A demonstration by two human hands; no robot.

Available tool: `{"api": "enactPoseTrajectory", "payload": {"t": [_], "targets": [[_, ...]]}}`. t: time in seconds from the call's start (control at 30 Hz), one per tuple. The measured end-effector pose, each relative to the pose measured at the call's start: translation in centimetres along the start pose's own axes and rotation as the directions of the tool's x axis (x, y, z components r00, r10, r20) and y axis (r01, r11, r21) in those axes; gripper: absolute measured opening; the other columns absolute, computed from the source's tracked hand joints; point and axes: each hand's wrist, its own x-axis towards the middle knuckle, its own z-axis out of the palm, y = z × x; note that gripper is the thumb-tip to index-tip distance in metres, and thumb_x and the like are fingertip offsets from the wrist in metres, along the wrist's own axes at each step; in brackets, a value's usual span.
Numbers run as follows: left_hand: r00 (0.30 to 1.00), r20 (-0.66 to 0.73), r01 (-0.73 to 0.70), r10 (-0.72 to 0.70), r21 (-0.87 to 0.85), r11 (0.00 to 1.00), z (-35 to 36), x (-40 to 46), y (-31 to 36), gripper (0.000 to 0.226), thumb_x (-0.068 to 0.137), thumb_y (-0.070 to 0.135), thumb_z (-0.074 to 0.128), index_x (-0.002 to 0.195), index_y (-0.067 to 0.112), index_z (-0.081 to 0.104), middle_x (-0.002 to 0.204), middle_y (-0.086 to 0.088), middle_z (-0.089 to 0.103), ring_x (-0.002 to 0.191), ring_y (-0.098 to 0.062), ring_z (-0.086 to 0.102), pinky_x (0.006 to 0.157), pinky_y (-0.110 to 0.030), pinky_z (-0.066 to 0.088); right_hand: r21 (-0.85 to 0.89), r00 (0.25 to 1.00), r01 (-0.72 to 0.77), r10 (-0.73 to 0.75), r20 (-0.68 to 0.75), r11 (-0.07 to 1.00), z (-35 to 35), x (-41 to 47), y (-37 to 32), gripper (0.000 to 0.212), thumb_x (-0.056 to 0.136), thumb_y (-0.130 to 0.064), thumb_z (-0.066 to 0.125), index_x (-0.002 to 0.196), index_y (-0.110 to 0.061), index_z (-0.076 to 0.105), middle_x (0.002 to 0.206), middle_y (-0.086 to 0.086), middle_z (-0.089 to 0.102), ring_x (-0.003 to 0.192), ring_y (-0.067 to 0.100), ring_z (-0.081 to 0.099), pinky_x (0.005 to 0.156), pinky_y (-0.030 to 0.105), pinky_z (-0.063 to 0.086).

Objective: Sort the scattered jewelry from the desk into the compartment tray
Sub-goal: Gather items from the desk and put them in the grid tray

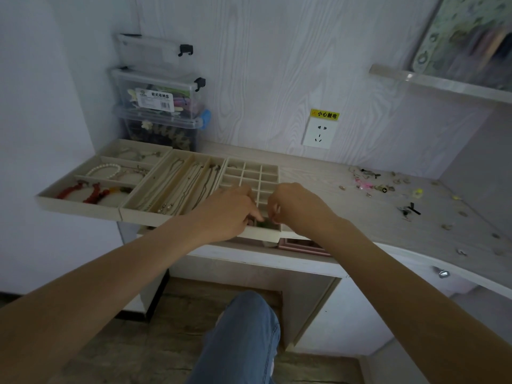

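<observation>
both hands, left hand [231,210] and right hand [291,206], pinch tiny jewelry [264,221] over the compartment tray [250,173]; light, slippery, best taken by fingertip.

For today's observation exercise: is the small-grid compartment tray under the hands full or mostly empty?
Mostly empty. The grid tray shows bare cells in its far rows; only something dark sits in the near cell by the left hand and right hand.

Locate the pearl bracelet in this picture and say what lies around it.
The pearl bracelet lies in the leftmost tray, in its middle compartment, behind the red bead bracelet.
</observation>
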Motion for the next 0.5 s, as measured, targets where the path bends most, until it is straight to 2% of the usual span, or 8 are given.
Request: {"api": "enactPoseTrajectory", "payload": {"t": [0.13,0.27,0.37,0.5], "targets": [[1.0,-0.002,-0.015,0.015,0.031,0.999,0.1,0.1,-0.3,0.036,0.095,0.014,0.047,0.122,0.035,0.06,0.121,0.003,0.049,0.11,-0.013,0.046,0.093,-0.026,0.037,-0.033,0.999,-0.015,0.014,-0.046,0.999,0.1,-0.5,0.1,0.017,0.089,-0.008,0.058,0.102,-0.009,0.069,0.109,0.01,0.059,0.097,0.027,0.06,0.086,0.04,0.052],[0.999,-0.035,-0.022,0.022,-0.002,1.0,0.0,-0.1,-0.4,0.037,0.094,0.012,0.049,0.122,0.033,0.06,0.122,0.004,0.048,0.11,-0.01,0.046,0.093,-0.024,0.036,-0.031,0.993,-0.028,0.024,-0.119,0.999,-0.2,-1.1,0.6,0.021,0.09,-0.003,0.054,0.1,-0.012,0.071,0.109,0.008,0.057,0.096,0.027,0.059,0.085,0.038,0.052],[0.999,-0.002,-0.042,0.042,0.027,0.999,0.1,0.0,-0.2,0.043,0.094,0.01,0.047,0.127,0.036,0.055,0.124,0.005,0.046,0.114,-0.011,0.042,0.094,-0.025,0.031,0.037,0.998,-0.029,0.031,-0.048,0.999,-0.2,-1.3,0.5,0.023,0.092,-0.006,0.054,0.103,-0.013,0.072,0.11,0.009,0.058,0.096,0.027,0.06,0.086,0.038,0.052],[0.998,0.028,-0.055,0.053,0.088,0.995,0.2,0.1,0.0,0.045,0.095,0.012,0.045,0.13,0.039,0.051,0.125,0.006,0.044,0.117,-0.012,0.038,0.095,-0.027,0.028,0.083,0.998,-0.062,0.063,-0.001,0.995,0.4,-1.2,0.5,0.02,0.09,-0.009,0.054,0.095,-0.003,0.072,0.106,0.013,0.062,0.093,0.027,0.063,0.086,0.039,0.053]]}}
